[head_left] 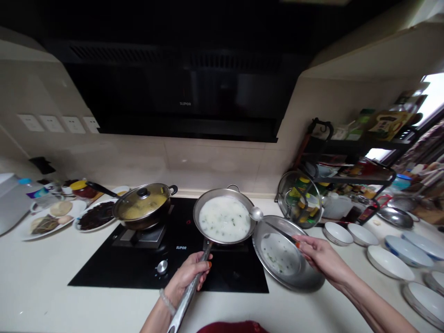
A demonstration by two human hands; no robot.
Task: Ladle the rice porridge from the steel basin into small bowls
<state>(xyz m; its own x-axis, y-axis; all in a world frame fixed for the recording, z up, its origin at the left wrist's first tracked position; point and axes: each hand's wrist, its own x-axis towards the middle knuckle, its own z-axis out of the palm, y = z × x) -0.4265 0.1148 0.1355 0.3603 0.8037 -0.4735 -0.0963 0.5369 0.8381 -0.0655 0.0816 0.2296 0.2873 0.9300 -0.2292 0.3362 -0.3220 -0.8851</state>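
Observation:
My left hand (190,275) is closed round the long metal handle of a wok (199,206). White soup (225,218) with green bits fills the wok, which is over the right side of the stove. In my right hand (319,255) is the dark handle of a ladle (256,213), its bowl at the wok's right rim. Under that hand stands a wide metal basin (310,277), with a shallow layer of the same whitish liquid and green bits inside. The basin sits against the right edge of the black cooktop (138,270).
A lidded pan (145,203) of yellow food stands on the left burner. Plates of food, one with dark pieces (95,216), lie farther left. A glass lid (300,199) leans by a rack (350,175) at right. Several bowls (390,262) line the right counter. A range hood (187,101) hangs above.

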